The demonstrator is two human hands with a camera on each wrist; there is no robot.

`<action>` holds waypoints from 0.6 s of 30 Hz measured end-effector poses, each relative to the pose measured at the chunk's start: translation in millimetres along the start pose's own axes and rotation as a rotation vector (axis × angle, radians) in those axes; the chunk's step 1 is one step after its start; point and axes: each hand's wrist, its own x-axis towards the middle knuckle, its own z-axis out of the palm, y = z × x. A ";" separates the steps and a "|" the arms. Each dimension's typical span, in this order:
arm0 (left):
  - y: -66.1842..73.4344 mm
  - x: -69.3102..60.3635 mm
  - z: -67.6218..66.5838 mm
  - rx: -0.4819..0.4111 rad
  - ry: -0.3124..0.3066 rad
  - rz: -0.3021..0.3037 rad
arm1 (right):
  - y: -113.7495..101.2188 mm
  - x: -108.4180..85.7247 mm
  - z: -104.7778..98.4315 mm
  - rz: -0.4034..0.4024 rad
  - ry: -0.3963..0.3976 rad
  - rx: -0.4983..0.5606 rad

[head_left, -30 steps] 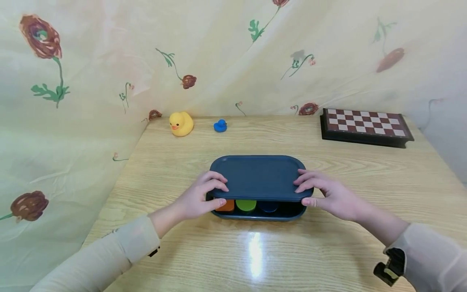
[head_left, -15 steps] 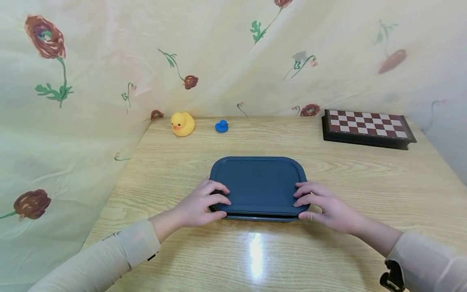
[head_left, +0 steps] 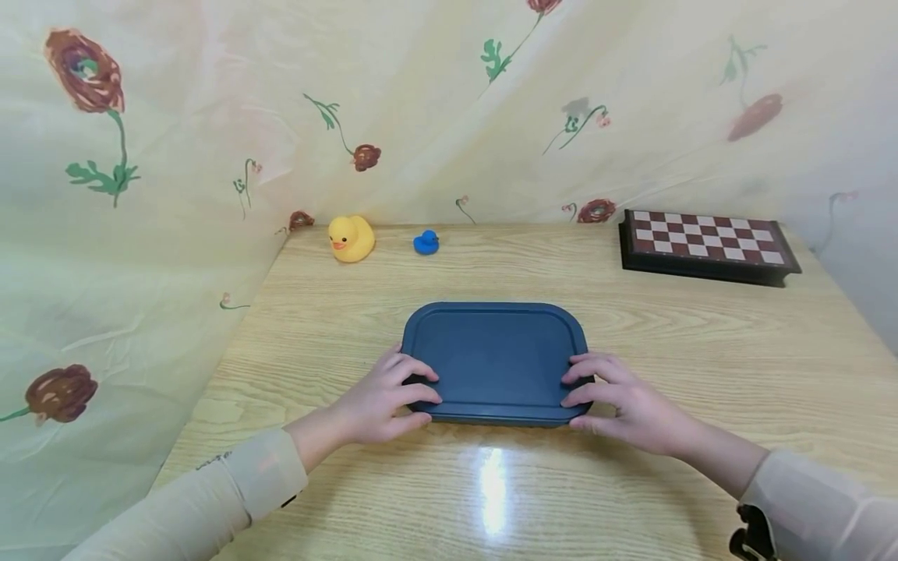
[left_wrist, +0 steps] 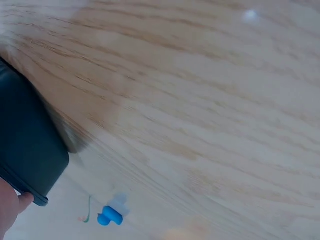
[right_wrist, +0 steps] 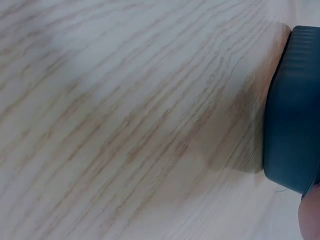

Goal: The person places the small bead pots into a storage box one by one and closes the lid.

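A dark blue rounded lid (head_left: 494, 354) covers a matching box at the middle of the table, flush along the front as far as I can see. My left hand (head_left: 382, 401) grips the lid's left end, fingertips on top and thumb at the front corner. At the opposite end my right hand (head_left: 634, 405) holds it the same way. The wrist views show the box's side walls, the box (left_wrist: 30, 135) at the left edge of one and the box (right_wrist: 292, 115) at the right edge of the other. The box's contents are hidden.
A yellow rubber duck (head_left: 352, 239) and a small blue duck (head_left: 426, 242) stand along the table's back. A folded chessboard (head_left: 708, 245) lies at the back right. Flower-printed fabric (head_left: 435, 101) hangs behind the wood-grain table (head_left: 337, 312).
Both hands have brought the lid's front edge down and toward me. The gap that showed orange, green and blue pieces inside the box has closed.
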 end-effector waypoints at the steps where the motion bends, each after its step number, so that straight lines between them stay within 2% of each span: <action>1: -0.4 -0.7 -0.1 0.008 -0.006 0.002 | -0.2 -0.2 0.4 0.004 -0.005 0.000; 8: -2.9 -3.1 -1.7 0.067 -0.069 0.011 | -0.7 -0.5 0.8 0.009 -0.028 -0.015; 12: -4.0 -1.5 -2.3 0.081 -0.032 -0.004 | -1.0 2.7 -3.1 0.051 -0.034 -0.053; 15: -6.1 1.8 -4.4 0.056 0.000 -0.055 | -0.8 7.9 -8.2 0.127 -0.027 -0.101; 18: -8.1 5.3 -8.4 0.018 -0.020 -0.161 | 1.4 12.3 -12.6 0.242 -0.032 -0.111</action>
